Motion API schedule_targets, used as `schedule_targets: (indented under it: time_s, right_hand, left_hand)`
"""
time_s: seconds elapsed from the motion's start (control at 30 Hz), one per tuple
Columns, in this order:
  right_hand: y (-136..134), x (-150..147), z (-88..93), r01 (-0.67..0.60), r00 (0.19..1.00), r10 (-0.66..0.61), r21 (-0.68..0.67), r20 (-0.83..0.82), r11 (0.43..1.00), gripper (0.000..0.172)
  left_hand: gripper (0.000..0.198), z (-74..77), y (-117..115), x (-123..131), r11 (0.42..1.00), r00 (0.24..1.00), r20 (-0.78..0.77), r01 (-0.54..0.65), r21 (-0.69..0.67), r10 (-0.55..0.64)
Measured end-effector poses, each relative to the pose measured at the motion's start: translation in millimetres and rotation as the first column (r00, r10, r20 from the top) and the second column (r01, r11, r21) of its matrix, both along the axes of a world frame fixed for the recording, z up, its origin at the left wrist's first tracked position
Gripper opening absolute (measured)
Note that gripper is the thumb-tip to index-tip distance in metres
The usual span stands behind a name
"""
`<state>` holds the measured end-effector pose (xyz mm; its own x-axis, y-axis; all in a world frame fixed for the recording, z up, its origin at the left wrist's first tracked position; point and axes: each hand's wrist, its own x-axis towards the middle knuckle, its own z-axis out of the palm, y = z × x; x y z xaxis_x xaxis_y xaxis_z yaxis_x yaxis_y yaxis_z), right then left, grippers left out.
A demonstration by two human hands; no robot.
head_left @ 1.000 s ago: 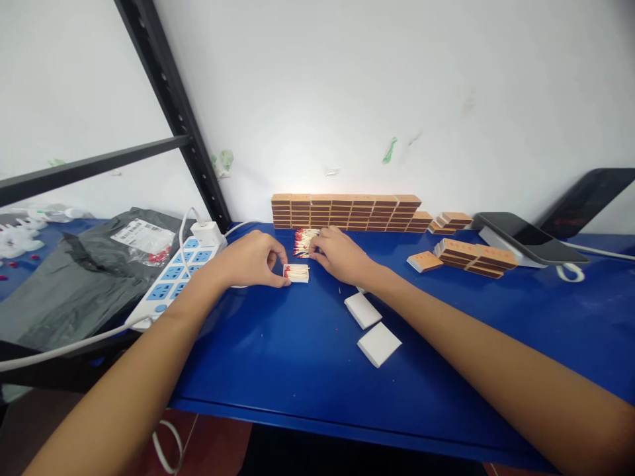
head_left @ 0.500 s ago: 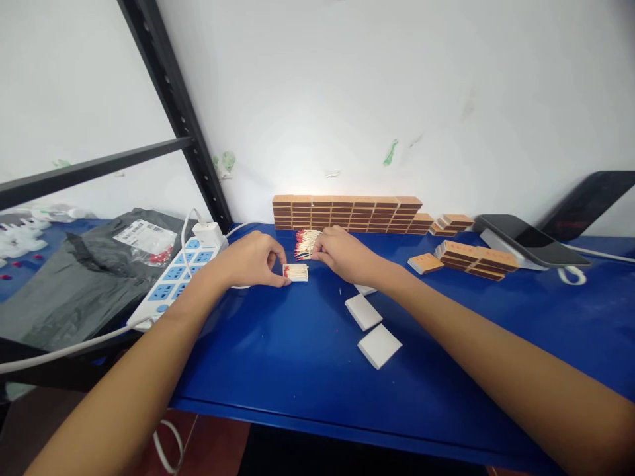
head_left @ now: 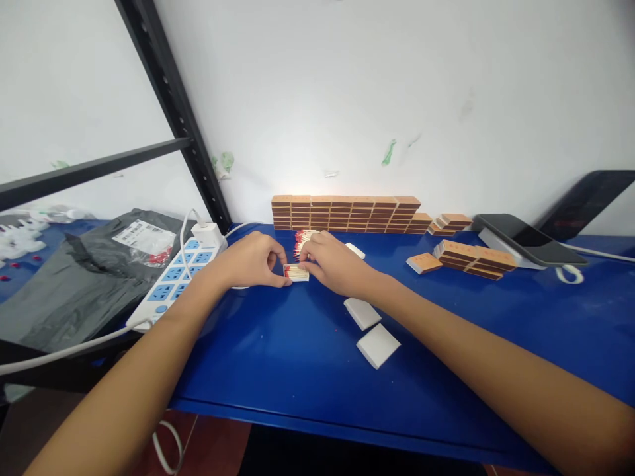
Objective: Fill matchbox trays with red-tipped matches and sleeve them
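A small white matchbox tray (head_left: 299, 278) with red-headed matches (head_left: 296, 271) lying in it sits on the blue tabletop. My left hand (head_left: 255, 259) grips its left end between thumb and fingertips. Over the tray's right part, my right hand (head_left: 331, 263) is closed in a pinch on matches, its fingertips at the matches in the tray; the hand hides how many it holds. Just behind the tray lies a loose pile of matches (head_left: 300, 239), partly covered by the right hand.
Stacked brown matchboxes (head_left: 342, 215) line the wall. More matchboxes (head_left: 476, 258) lie at right, near a black phone (head_left: 528, 238). White trays (head_left: 378, 346) lie in front of my right forearm, another white tray (head_left: 356, 251) behind it. A power strip (head_left: 176, 277) and grey plastic bag (head_left: 99, 284) are at left.
My right hand has moved from the loose match pile a little left and toward me, over the tray. A white tray behind it has come into view. My left hand stays put.
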<state>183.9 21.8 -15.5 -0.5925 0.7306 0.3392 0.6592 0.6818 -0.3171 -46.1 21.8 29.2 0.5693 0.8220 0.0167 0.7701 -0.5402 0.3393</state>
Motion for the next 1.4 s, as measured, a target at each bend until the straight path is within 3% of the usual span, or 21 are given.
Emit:
schedule_targets:
  time_s: [0.43, 0.7, 0.87, 1.03, 1.17, 1.4]
  right_hand:
    - [0.1, 3.2, -4.0, -0.010, 1.000, 0.012, -0.083, 0.026, 0.996, 0.013]
    - [2.0, 5.2, -5.4, -0.075, 0.994, 0.070, -0.055, -0.086, 0.996, 0.008]
    - [3.7, 5.3, -6.9, -0.098, 0.991, 0.092, -0.062, -0.097, 0.993, 0.014]
    - [3.3, 6.6, -3.7, -0.121, 0.991, 0.115, -0.111, -0.061, 0.986, 0.005]
    - [3.6, 5.3, -4.1, -0.128, 0.992, 0.125, -0.127, -0.033, 0.984, 0.014]
    - [-1.1, 2.7, -3.0, -0.098, 0.995, 0.094, -0.163, -0.035, 0.982, 0.014]
  left_hand:
    - [0.028, -2.6, -0.7, 2.2, 1.000, 1.000, 0.012, 0.015, -0.023, -0.015]
    - [0.028, -2.2, -2.4, 3.2, 1.000, 1.000, 0.021, 0.019, -0.009, -0.019]
    - [0.028, -0.5, -4.8, 4.8, 1.000, 1.000, 0.007, 0.014, -0.023, -0.014]
    - [0.028, -1.7, -4.0, 5.0, 0.999, 1.000, 0.002, 0.023, -0.037, -0.023]
    - [0.030, -3.1, -2.6, 5.1, 0.999, 0.999, -0.001, 0.033, -0.022, -0.033]
    - [0.031, -5.9, -0.4, 3.7, 0.999, 0.999, 0.006, 0.034, -0.030, -0.034]
